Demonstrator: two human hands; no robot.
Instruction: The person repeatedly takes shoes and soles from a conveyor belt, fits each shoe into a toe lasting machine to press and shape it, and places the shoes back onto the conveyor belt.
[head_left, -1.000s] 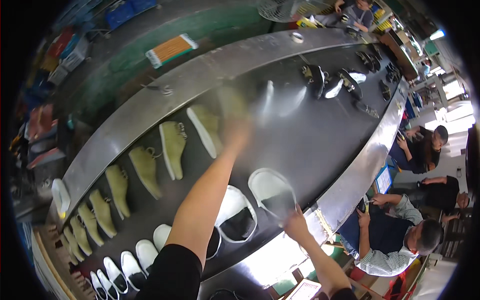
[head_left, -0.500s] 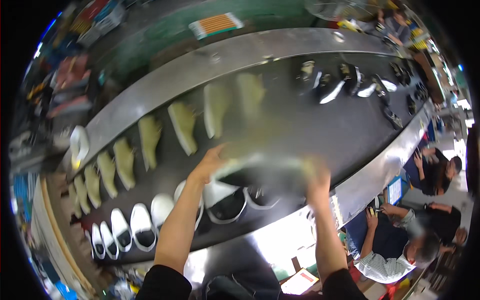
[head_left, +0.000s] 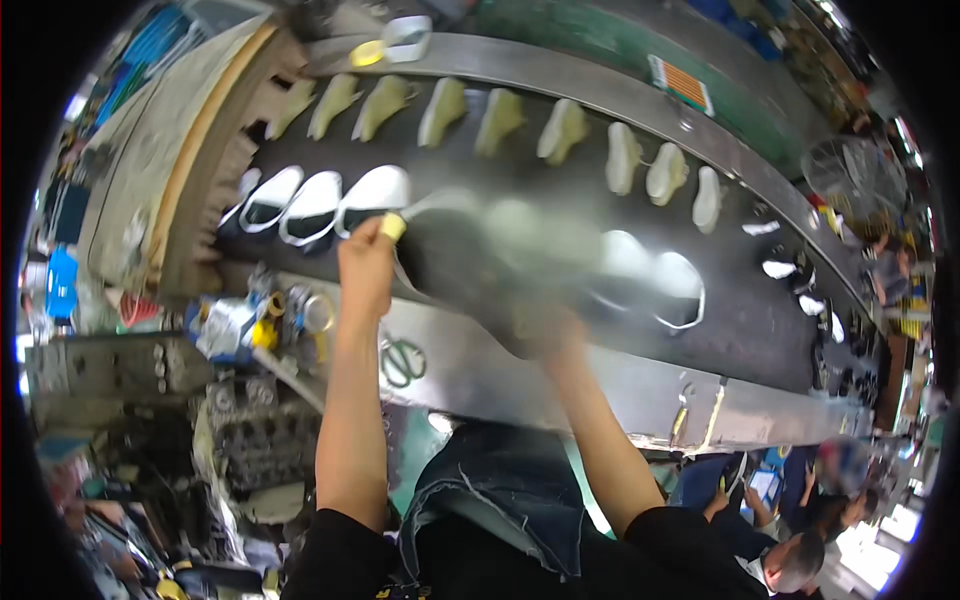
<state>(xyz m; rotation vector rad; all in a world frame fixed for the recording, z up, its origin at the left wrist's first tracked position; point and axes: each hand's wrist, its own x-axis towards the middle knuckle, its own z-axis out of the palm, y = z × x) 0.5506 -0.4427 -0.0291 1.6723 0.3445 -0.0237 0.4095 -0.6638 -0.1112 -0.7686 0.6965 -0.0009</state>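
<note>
My left hand (head_left: 368,265) pinches the left end of a dark shoe upper (head_left: 450,255) with a pale edge, blurred by motion. A yellow cover (head_left: 392,227) shows at that hand's fingertip. My right hand (head_left: 562,340), smeared and partly hidden, grips the lower right end of the same upper. The upper is held over a dark conveyor belt (head_left: 740,325). Behind my left hand stands a row of white shoe uppers (head_left: 312,208) with black insides; more white uppers (head_left: 680,288) lie to the right. Along the far side runs a row of yellowish-green shoe pieces (head_left: 500,122).
A metal ledge (head_left: 620,390) borders the belt on my side, with green-handled scissors (head_left: 402,363) and a small hand tool (head_left: 682,415). A wooden-edged box (head_left: 215,130) closes the left end. Black-and-white shoes (head_left: 805,285) stand far right. Other people (head_left: 795,560) sit at lower right.
The view has swung, bringing the left end of the belt, the scissors and the ledge closer. Both hands still hold the upper, now tilted down to the right.
</note>
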